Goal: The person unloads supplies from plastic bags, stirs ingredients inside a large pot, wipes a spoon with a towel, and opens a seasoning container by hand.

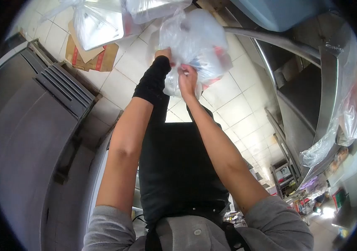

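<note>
Black apron [182,163] is nearest; just beyond, the right hand [189,79] appears to pinch the near side of a bulging, translucent white plastic bag [205,37] over pale floor tiles [228,90]. The left hand [164,53] touches its left side, fingertips obscured, grip undeterminable; the bulk lies ahead of the right hand, rightward of the left, no long axis evident.

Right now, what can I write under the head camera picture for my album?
Left hand and right hand at a bulging plastic bag above pale floor tiles.
</note>
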`<control>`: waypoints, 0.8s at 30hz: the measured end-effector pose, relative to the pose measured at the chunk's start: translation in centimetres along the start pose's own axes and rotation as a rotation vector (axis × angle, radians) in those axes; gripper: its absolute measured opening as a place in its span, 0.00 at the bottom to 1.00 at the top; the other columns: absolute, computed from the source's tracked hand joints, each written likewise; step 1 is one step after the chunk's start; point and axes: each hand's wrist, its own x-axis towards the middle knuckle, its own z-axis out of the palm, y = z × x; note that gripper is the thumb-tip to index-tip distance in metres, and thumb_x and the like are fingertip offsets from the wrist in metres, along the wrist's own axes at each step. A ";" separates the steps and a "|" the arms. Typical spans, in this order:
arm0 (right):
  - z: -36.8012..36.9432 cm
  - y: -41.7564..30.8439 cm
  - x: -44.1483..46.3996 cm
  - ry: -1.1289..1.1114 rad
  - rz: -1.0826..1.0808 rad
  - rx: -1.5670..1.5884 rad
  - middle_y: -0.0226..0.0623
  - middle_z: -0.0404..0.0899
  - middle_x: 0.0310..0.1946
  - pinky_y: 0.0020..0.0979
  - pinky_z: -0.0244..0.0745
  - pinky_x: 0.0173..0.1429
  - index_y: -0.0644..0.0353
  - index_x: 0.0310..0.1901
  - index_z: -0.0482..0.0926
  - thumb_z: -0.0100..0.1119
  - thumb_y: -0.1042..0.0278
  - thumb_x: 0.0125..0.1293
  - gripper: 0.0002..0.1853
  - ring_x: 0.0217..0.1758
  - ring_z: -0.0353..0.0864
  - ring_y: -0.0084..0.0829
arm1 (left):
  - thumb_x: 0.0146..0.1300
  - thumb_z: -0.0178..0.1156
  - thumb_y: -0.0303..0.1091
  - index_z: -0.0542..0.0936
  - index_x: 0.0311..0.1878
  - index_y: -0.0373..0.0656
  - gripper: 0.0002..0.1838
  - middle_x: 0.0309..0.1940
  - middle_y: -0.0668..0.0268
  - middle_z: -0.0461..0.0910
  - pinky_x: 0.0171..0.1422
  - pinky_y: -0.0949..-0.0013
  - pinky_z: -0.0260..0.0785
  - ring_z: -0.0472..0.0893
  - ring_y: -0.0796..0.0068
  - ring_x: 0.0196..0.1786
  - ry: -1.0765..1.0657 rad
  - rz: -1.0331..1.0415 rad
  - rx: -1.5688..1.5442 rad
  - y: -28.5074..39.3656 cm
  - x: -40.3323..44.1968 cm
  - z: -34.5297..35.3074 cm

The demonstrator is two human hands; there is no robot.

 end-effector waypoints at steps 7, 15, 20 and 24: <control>1.7 1.5 3.4 -0.041 0.237 -0.041 0.47 0.87 0.33 0.42 0.78 0.46 0.72 0.38 0.87 0.71 0.63 0.57 0.17 0.37 0.85 0.42 | 0.62 0.72 0.42 0.79 0.52 0.31 0.24 0.46 0.44 0.85 0.39 0.48 0.85 0.88 0.45 0.43 0.099 -0.218 -0.732 1.3 -0.9 0.1; 1.3 2.6 7.5 -0.414 0.635 0.163 0.53 0.79 0.61 0.51 0.73 0.67 0.69 0.52 0.82 0.56 0.67 0.58 0.22 0.66 0.78 0.44 | 0.70 0.69 0.35 0.60 0.70 0.22 0.37 0.68 0.40 0.68 0.49 0.34 0.88 0.80 0.34 0.57 0.043 -0.726 -1.664 -0.3 1.2 -0.8; -1.5 -0.2 7.7 -0.371 0.861 0.484 0.44 0.80 0.54 0.46 0.70 0.66 0.60 0.49 0.83 0.58 0.74 0.52 0.20 0.60 0.77 0.40 | 0.62 0.75 0.30 0.61 0.71 0.26 0.41 0.64 0.46 0.74 0.49 0.46 0.88 0.82 0.43 0.57 0.047 -0.498 -1.888 2.1 -2.9 -3.6; -1.8 2.8 8.2 -0.505 0.759 0.413 0.38 0.77 0.51 0.50 0.64 0.67 0.54 0.55 0.80 0.62 0.73 0.54 0.23 0.56 0.73 0.34 | 0.45 0.86 0.34 0.68 0.69 0.31 0.50 0.59 0.55 0.81 0.54 0.61 0.81 0.84 0.58 0.57 0.540 -0.030 -1.084 1.8 -2.6 4.7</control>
